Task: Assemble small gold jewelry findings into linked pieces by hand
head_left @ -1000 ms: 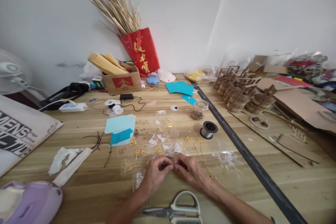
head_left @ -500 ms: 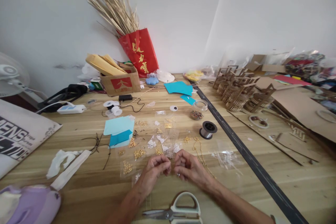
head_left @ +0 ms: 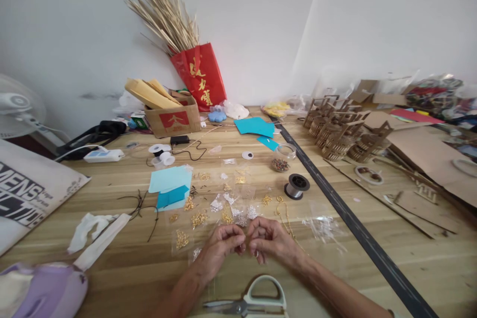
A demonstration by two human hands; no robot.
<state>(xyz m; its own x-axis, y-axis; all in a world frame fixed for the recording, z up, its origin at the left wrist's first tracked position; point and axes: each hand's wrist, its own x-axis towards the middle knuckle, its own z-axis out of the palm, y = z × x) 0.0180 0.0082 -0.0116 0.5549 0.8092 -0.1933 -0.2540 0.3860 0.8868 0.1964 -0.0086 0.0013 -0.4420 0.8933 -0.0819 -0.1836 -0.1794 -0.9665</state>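
Note:
My left hand (head_left: 225,247) is closed in a pinch above the table, and what its fingertips grip is too small to make out. Close beside it, my right hand (head_left: 269,241) also pinches; a tiny pale, shiny bit shows below its thumb, of a kind I cannot tell. Just beyond the fingers lie small piles of silver findings (head_left: 241,219) and gold findings (head_left: 198,218) on clear bags. A gold chain (head_left: 286,218) lies beyond my right wrist. Scissors with pale handles (head_left: 265,301) rest between my forearms, blades pointing left.
A wire spool (head_left: 297,186) and a dish of beads (head_left: 280,164) stand right of centre. Blue paper sheets (head_left: 170,179) lie at left. A purple-and-white object (head_left: 48,288) fills the near left corner. Small wooden woven baskets (head_left: 335,129) stand at back right, past a dark strip (head_left: 346,208).
Both hands stay close together, with only slight finger movement. The whole view has shifted a little; nothing on the table has visibly moved.

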